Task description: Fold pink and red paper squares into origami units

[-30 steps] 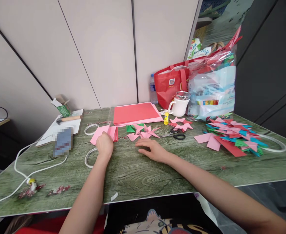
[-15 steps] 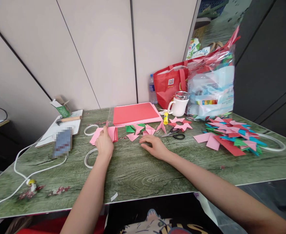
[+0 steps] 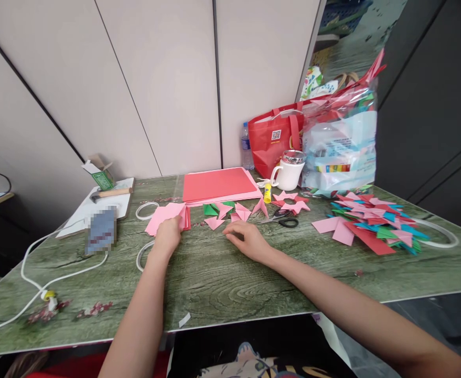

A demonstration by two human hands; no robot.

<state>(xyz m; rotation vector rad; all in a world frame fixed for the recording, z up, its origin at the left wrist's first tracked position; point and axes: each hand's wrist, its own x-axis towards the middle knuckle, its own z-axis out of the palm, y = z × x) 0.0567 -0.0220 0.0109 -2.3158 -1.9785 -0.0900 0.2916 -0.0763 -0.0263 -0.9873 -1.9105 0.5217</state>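
The pink paper stack [image 3: 167, 215] lies left of centre in the frame on the green wood-grain tabletop [image 3: 222, 278], and your left hand [image 3: 167, 236] rests on its near edge, fingers curled onto the sheets (whether it pinches one, you cannot tell). Your right hand [image 3: 248, 240] sits at centre frame, fingers loosely bent, fingertips touching the tabletop just below the folded pink pieces [image 3: 240, 211]. Behind those lies the large red sheet pile [image 3: 218, 184]. At right of frame spreads the heap of coloured folded pieces [image 3: 372, 220]. The black-handled scissors [image 3: 287, 222] lie between that heap and your right hand.
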